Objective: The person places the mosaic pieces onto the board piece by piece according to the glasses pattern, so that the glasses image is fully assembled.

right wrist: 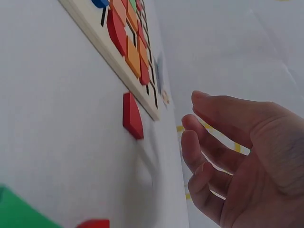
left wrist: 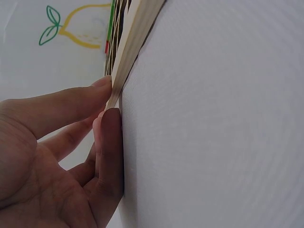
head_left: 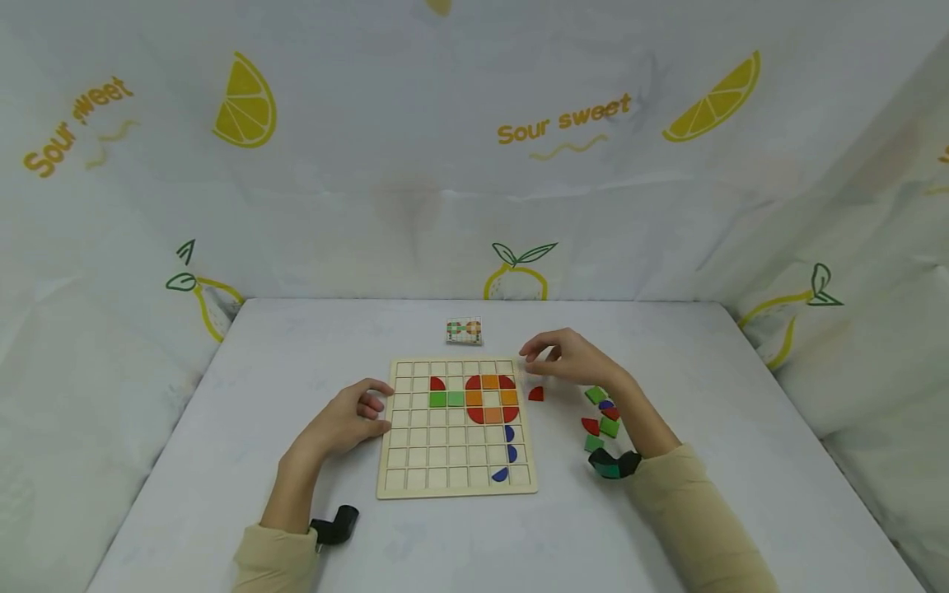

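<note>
My left hand touches the left rim of a pale wooden grid board; in the left wrist view thumb and fingertips meet its edge. Bent and holding nothing visible, my right hand hovers above the table off the board's upper right corner. Just below it lies a loose red quarter-circle tile, also in the right wrist view. On the board, red corner tiles and orange squares form a ring. Two green squares and a red piece sit left of it, three blue half-circles below.
Several loose tiles, including a green square and a red piece, lie beside the right forearm. A small pattern card lies beyond the board. A printed white cloth hangs behind the table.
</note>
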